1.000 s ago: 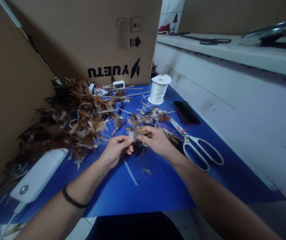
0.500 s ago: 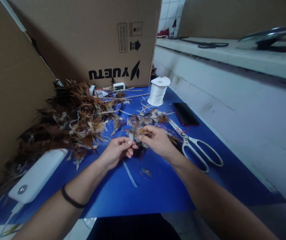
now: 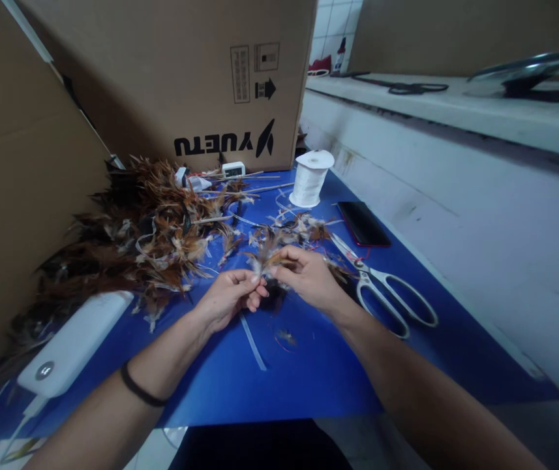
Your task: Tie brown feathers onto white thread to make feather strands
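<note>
Near the middle of the blue table top (image 3: 318,378), my left hand (image 3: 233,294) pinches the base of a small bunch of feathers (image 3: 261,256), grey and brown with pale fluff. My right hand (image 3: 308,277) is closed on feathers at the bunch's right side, thumb against forefinger. A translucent ribbon (image 3: 252,343) hangs below my left hand toward the table. Beyond both hands lies a loose heap of feathers (image 3: 303,225). White-handled scissors (image 3: 379,281) rest to the right of my right hand. My fingers hide the lower ends of the feathers.
A large pile of brown feathers (image 3: 162,222) covers the left side, with thin sticks (image 3: 259,190) across it. A white power bank (image 3: 74,346) lies at front left. A white ribbon spool (image 3: 311,179) and a phone (image 3: 363,224) sit at right. A cardboard box (image 3: 162,72) stands behind.
Both hands stay almost in place, still holding the feather bunch. The ribbon's lower end has shifted very slightly; nothing else has visibly moved on the table.
</note>
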Action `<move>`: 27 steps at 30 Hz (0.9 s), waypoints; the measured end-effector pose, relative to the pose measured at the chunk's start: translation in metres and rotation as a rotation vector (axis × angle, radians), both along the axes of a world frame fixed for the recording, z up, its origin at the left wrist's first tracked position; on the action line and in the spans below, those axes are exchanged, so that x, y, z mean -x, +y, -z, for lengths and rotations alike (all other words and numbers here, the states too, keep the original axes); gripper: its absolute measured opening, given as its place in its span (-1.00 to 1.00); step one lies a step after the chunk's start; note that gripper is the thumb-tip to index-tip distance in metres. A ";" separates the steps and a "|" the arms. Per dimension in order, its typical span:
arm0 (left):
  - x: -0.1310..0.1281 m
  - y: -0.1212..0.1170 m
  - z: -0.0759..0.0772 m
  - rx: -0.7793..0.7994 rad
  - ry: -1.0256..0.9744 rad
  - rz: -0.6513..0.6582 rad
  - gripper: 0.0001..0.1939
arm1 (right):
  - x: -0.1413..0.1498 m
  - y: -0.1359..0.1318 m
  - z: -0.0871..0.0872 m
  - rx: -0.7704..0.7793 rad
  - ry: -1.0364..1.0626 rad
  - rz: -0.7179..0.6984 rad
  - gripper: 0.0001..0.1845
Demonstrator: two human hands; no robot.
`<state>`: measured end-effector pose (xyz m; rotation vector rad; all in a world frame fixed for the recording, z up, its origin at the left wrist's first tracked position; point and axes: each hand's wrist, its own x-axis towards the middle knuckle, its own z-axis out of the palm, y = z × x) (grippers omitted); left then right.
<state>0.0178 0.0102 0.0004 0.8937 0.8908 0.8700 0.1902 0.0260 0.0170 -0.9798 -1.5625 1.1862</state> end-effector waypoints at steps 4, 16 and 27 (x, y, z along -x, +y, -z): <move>0.000 0.001 0.001 -0.001 0.000 0.009 -0.75 | 0.000 0.000 0.004 -0.025 -0.041 0.004 -0.94; -0.001 0.001 -0.002 0.025 0.002 0.006 -0.73 | -0.004 -0.003 -0.001 -0.265 -0.280 0.048 -0.93; 0.001 0.000 0.000 0.004 0.032 0.025 -0.74 | -0.004 -0.004 -0.003 -0.339 -0.323 0.007 -0.87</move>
